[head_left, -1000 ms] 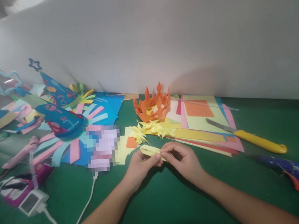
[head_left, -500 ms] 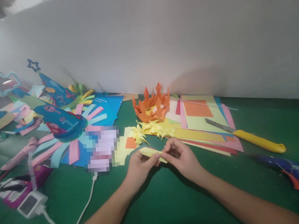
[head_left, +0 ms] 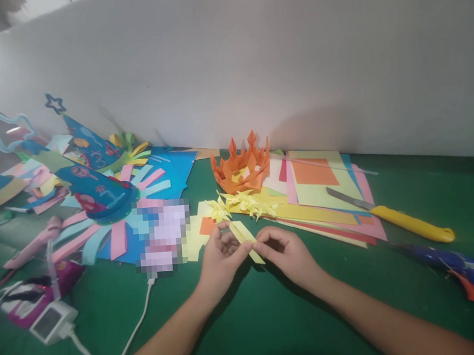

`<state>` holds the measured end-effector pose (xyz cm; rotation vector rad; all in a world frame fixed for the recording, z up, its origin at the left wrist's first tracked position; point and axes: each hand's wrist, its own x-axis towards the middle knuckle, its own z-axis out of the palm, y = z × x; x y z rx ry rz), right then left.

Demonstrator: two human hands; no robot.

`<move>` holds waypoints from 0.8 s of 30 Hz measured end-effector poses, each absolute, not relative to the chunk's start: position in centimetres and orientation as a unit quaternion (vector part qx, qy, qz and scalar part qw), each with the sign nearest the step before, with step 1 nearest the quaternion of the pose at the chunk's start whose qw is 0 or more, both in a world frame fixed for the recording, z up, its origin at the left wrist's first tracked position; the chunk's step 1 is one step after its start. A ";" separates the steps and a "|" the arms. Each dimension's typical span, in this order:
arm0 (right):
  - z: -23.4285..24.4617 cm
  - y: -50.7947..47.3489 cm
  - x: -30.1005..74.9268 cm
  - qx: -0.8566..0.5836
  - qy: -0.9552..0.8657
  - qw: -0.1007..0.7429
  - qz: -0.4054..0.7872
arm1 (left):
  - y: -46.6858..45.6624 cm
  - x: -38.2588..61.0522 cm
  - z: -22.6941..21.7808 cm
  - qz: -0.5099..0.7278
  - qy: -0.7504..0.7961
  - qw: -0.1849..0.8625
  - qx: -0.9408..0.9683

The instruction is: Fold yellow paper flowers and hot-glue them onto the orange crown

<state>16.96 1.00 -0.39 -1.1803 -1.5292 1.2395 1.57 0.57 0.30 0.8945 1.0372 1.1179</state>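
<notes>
"Pale yellow paper, by the look of it. Where is it?"

"Near the middle of the scene, held up over the green table [head_left: 247, 328]: a narrow folded strip [head_left: 243, 233], slanting from far left to near right. Just beyond its far end lie some spiky yellow folded pieces [head_left: 249, 202], and behind those stands an orange paper crown [head_left: 242, 173]."

"And the fingers?"

"The left hand [head_left: 222, 260] has its thumb pressed on top of the strip, with the other fingers bent loosely on the left; what they do underneath I can't tell. On the right hand [head_left: 290, 254], thumb and forefinger come together at the strip's right edge, and the remaining fingers are curled in. Both hands seem to have hold of the same piece."

"How would it handle?"

"Next to weightless, I'd say. Layered like that it should be stiffer along its length than a single sheet, yet still soft enough to take a crease you didn't want. I doubt it's slippery; dry paper usually gives fingertips some grip."

"Best place to take hold?"

"The long folded edges, near the middle, thumb over and finger under. A light pinch ought to do. I'd spare the end corners, since they'd probably bend or tear first, and a hard squeeze across the width could crumple it."
</notes>
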 end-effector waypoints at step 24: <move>-0.5 0.0 16.9 -0.447 -0.737 0.358 0.360 | 0.4 1.4 0.5 0.471 0.470 0.663 0.343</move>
